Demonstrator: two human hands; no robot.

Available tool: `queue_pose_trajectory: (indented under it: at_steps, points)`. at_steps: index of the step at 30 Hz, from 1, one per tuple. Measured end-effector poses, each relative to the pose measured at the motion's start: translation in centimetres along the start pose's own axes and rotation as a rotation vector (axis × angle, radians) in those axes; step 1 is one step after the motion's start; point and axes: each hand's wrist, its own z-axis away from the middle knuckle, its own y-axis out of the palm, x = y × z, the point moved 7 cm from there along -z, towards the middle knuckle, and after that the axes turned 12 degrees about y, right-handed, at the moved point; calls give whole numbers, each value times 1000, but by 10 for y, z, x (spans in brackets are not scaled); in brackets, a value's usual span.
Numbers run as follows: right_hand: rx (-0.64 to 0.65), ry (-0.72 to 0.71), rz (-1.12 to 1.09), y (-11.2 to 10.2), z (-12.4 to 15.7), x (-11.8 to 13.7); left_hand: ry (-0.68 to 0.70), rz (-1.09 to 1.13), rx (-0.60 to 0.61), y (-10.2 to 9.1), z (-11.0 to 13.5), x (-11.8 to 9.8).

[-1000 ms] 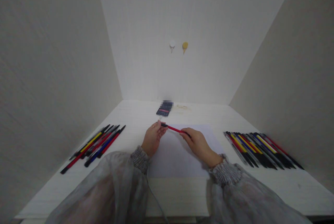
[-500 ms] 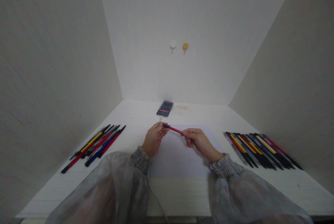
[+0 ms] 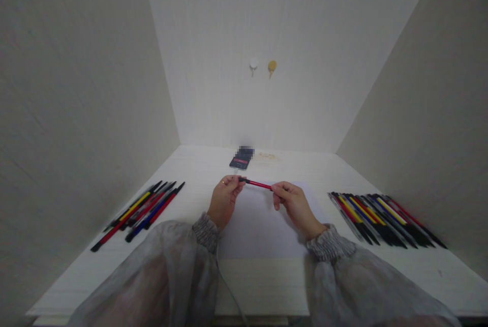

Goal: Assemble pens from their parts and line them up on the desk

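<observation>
Over the desk, left hand opposite right hand, red pen between.

The right hand hides the red pen's end.

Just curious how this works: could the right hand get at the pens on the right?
Probably yes: nothing seems to stand between the right hand and those pens, though it holds the red pen.

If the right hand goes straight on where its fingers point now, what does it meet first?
Beyond the red pen it holds, the right hand would probably meet the left hand first; depth is hard to judge.
</observation>
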Motion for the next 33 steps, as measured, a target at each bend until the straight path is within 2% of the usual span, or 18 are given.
queue_pose_trajectory:
  at_steps: [7, 11, 14, 16, 18, 21, 24, 26, 29, 31, 33]
  points:
    - [67, 75, -184, 1, -3, -9, 34, -47, 22, 0, 0, -2]
    - [-5, -11, -333, -3, -3, -3, 11, -3, 63, 7, 4, 3]
    - [-76, -128, -419, -11, -2, 10, -88, -70, 228, 18, 14, 14]
    - [-79, -176, -447, -18, -3, 19, -163, -166, 363, 24, 21, 21]
    - [-47, -185, -510, -28, -5, 27, -174, -243, 425, 25, 22, 24]
    - [7, -171, -619, -45, -6, 35, -92, -354, 374, 17, 13, 18]
    - [35, -138, -655, -56, -5, 39, -34, -573, 362, 7, 4, 16]
    - [68, -107, -657, -57, -4, 39, 28, -808, 446, 5, 1, 15]
    - [165, -67, -697, -51, -3, 39, 230, -1204, 601, 8, 2, 10]
    - [205, -61, -744, -49, -3, 40, 319, -1372, 677, 11, 5, 8]
    - [200, -74, -784, -50, -4, 40, 357, -1451, 730, 11, 7, 7]
